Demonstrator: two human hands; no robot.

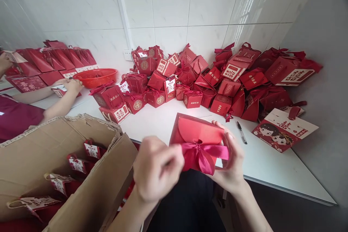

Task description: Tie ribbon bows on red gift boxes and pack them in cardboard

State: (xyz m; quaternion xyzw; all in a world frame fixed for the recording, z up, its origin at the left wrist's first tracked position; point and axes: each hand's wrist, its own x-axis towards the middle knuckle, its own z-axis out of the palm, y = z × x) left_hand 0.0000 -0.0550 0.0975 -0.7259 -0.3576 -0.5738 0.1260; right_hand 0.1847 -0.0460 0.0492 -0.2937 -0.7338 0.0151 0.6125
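A red gift box (195, 132) with a pink ribbon bow (202, 154) is held just in front of the white table's (266, 159) near edge. My right hand (231, 159) grips the box from its right side, thumb on the ribbon's end. My left hand (156, 168) is closed in a pinch on the ribbon's left tail; it is somewhat blurred.
A heap of red gift boxes (206, 76) lies against the tiled wall. A black pen (241, 132) and a flat printed bag (284, 128) lie right of it. An open cardboard carton (81, 174) with small boxes stands at left. Another person's arm (59, 101) reaches near a red basket (95, 77).
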